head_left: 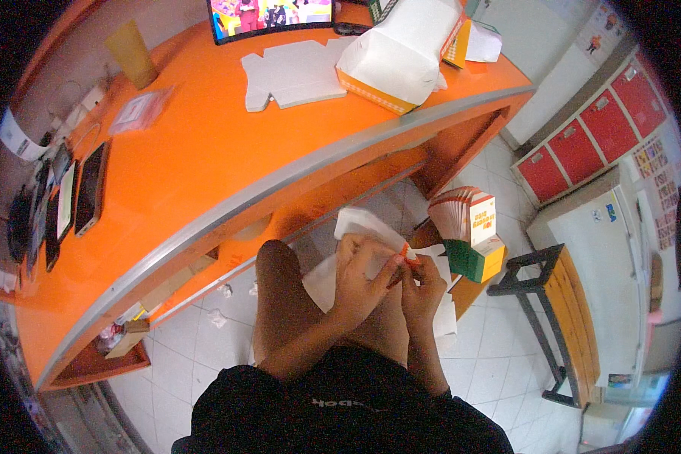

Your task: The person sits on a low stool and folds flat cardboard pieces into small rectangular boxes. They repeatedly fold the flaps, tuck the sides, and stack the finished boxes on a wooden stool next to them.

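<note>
Over my lap, both hands work on a paper carton [365,222] with a plain white inside and an orange printed edge. My left hand [361,278] grips its near side, thumb pointing toward the orange edge. The fingers of my right hand [422,289] pinch that orange edge, close to my left thumb. Much of the carton is hidden behind my hands. To the right, a stack of flattened and nested cartons [461,208], white, red, green and yellow, rests on a wooden bench [471,293].
An orange desk [227,129] curves ahead, with its metal-edged rim above my knees. On it lie grey-white flat cardboard [299,72], a folded white carton [401,49], phones [92,185] and a screen [272,15]. A wooden-topped stool [570,325] stands right; red lockers [575,151] line the far right.
</note>
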A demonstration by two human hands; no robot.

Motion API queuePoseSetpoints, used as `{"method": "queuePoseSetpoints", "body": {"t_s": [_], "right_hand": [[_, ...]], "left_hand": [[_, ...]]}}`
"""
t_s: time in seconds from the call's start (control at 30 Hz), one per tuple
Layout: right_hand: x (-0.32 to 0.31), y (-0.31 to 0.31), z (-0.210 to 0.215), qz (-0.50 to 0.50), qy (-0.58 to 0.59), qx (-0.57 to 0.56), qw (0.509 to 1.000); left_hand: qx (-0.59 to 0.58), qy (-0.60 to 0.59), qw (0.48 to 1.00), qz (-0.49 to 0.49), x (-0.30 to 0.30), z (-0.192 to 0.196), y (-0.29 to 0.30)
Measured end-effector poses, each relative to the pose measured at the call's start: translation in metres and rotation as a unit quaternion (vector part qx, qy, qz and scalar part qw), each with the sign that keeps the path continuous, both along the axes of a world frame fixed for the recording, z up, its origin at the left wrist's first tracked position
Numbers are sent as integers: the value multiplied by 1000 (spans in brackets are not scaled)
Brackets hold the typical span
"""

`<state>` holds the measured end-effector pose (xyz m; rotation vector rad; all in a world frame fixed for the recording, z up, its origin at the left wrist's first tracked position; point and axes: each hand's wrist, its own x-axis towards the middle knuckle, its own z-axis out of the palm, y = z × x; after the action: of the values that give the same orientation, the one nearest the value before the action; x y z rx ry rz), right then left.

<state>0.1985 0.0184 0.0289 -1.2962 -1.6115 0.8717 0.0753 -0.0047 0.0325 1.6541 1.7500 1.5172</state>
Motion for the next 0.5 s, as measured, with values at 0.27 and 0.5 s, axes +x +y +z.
{"method": "queuePoseSetpoints", "body": {"t_s": [0.27, 0.5], "right_hand": [[30, 17, 19, 202, -159, -20, 966], [59, 27, 16, 214, -139, 12, 967]], "left_hand": [[-26, 94, 974, -204, -51, 6, 12], [-3, -111, 994, -21, -57, 18, 10]]}}
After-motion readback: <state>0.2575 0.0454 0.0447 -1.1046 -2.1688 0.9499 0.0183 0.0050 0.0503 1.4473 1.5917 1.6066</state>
